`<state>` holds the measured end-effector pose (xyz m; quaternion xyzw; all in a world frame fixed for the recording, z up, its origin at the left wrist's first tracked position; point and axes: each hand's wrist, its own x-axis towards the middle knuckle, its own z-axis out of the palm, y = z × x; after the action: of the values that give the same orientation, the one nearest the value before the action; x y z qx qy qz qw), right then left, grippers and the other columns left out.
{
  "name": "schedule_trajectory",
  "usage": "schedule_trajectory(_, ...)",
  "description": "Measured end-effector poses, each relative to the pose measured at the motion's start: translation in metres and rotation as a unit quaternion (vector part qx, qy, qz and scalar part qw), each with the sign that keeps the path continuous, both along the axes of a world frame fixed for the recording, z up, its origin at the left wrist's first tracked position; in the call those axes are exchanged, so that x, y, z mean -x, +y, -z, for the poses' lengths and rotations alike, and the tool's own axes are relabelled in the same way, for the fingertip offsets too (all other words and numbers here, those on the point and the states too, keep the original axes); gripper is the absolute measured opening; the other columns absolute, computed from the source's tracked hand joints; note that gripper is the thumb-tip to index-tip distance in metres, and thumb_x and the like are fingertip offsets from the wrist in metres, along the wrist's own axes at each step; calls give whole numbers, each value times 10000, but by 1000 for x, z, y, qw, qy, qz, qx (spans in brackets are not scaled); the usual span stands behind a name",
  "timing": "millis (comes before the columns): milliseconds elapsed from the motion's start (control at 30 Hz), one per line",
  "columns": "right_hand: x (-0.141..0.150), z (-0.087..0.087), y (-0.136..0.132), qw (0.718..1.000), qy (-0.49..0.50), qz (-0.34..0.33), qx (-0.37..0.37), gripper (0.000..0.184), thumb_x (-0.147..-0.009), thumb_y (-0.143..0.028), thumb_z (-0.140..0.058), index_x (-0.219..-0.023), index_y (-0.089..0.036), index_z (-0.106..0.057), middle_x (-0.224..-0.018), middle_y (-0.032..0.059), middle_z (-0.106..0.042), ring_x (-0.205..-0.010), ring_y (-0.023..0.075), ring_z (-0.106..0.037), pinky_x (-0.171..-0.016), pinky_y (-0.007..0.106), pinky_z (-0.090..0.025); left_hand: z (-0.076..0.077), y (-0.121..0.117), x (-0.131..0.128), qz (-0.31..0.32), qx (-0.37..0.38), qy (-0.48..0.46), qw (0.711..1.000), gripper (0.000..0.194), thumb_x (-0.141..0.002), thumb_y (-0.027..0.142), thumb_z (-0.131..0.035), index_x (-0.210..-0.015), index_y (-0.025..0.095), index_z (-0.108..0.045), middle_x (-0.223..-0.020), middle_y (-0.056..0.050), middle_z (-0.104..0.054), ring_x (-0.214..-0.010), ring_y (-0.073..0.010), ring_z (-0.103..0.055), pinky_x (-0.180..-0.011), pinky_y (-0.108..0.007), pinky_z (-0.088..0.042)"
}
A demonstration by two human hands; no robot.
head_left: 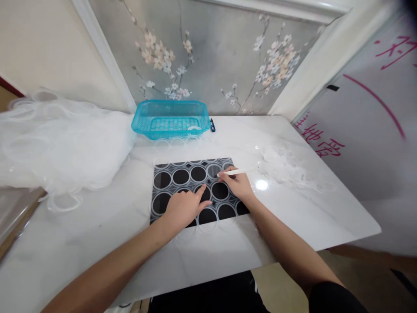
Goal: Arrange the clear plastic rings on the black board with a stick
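The left hand (185,206) presses on a dark sheet (163,179) patterned with circles, its fingers spread. The right hand (240,184) grips a white pen-like tool (235,172), tip at the sheet's far right part. A blue basket (171,117) sits by the worktop's (293,217) far edge; clear scraps (280,165) lie near its right edge.

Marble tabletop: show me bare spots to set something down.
Bare: the tabletop's right front, between the right forearm and the clear scraps; also the left front, between the left forearm and the heaped clear plastic. Crowded: the middle, by the dark patterned sheet; behind it, the blue basket.
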<state>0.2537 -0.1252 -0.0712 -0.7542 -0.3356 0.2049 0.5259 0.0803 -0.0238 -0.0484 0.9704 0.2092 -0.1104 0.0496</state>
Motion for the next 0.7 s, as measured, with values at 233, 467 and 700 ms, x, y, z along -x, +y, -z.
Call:
schedule_trajectory(233,0,0,0,1000,23,1,-7,212,-772,-381,-601,-725,-175,-594,-634,8,-667,-634,165,-623,-633,272,-459,-3,-2,-1,-1,-6,13,1000,642,-877,641,-321,-1400,281,-416,-672,-118,-668,-650,-286,-643,-531,-290,-362)
schedule_trajectory(467,-1,2,0,999,33,-4,-18,203,-770,-371,-611,-723,-175,-599,-630,11,-672,-631,168,-623,-612,271,-447,-1,-3,0,1,-11,16,1000,651,-882,639,-307,-1415,276,-391,-675,-120,-666,-659,-284,-646,-521,-285,-360)
schedule_trajectory(700,-1,2,0,999,38,-4,-20,202,-765,-368,-626,-716,-172,-612,-619,4,-669,-618,163,-615,-606,269,-437,-5,-5,0,3,-24,18,1000,632,-887,628,-323,-1411,281,-395,-632,-95,-647,-625,-251,-646,-507,-263,-364)
